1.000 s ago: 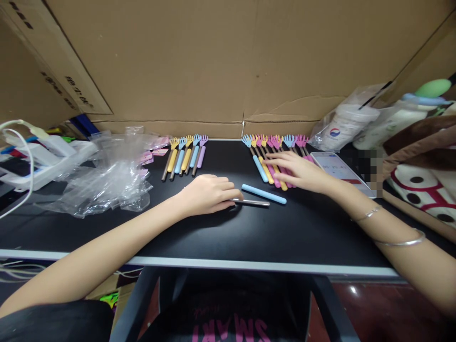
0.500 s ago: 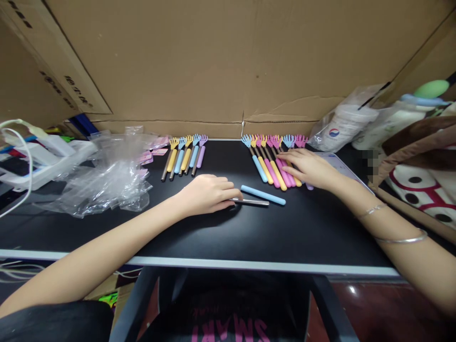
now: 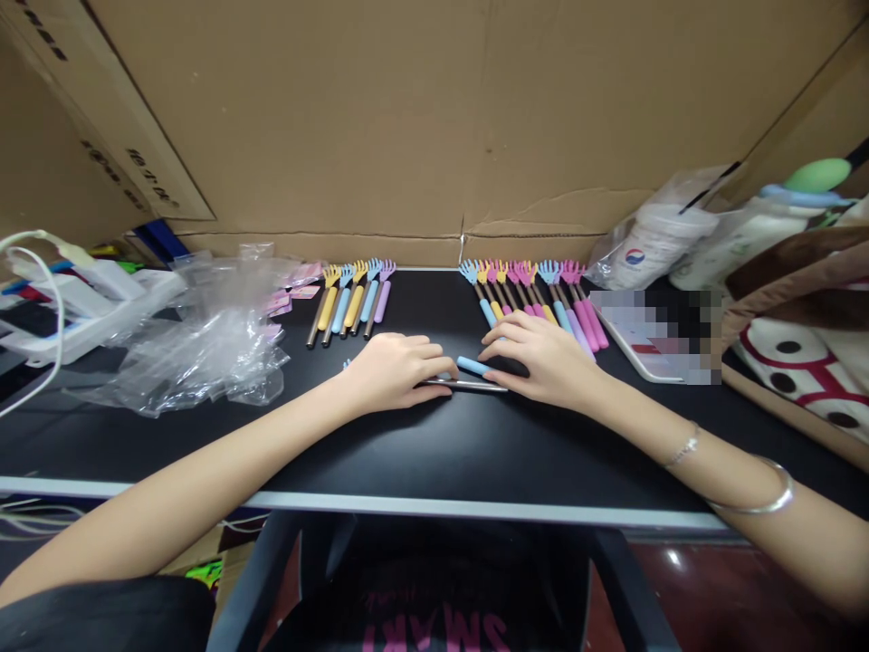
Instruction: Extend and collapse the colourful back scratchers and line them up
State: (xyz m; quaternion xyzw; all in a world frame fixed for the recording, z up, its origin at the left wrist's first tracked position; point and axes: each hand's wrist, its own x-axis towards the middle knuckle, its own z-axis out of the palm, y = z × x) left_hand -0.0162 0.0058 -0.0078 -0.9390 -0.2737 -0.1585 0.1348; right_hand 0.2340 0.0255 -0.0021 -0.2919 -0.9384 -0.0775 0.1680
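My left hand (image 3: 400, 369) is closed on a back scratcher with a metal rod (image 3: 468, 386); a bit of its blue claw shows left of the hand. My right hand (image 3: 543, 358) curls over a light blue handle sleeve (image 3: 472, 365), thumb and fingers closed on it, and its left end sticks out just behind the rod. Behind my right hand lies a row of back scratchers (image 3: 522, 276) in blue, yellow, pink and purple, their handles partly covered by the hand. Several more back scratchers (image 3: 353, 294), with bare rod ends, lie behind my left hand.
Clear plastic bags (image 3: 224, 335) are heaped at left beside a white power strip (image 3: 88, 308). A phone (image 3: 638, 344), partly blurred out, lies right of the row. A bagged cup (image 3: 669, 240) and a bottle (image 3: 767, 231) stand behind it. Cardboard (image 3: 380, 118) walls the back.
My right hand has moved left and toward me from the row of back scratchers to the loose blue sleeve and taken hold of it. My left hand stays nearly still on the rod.
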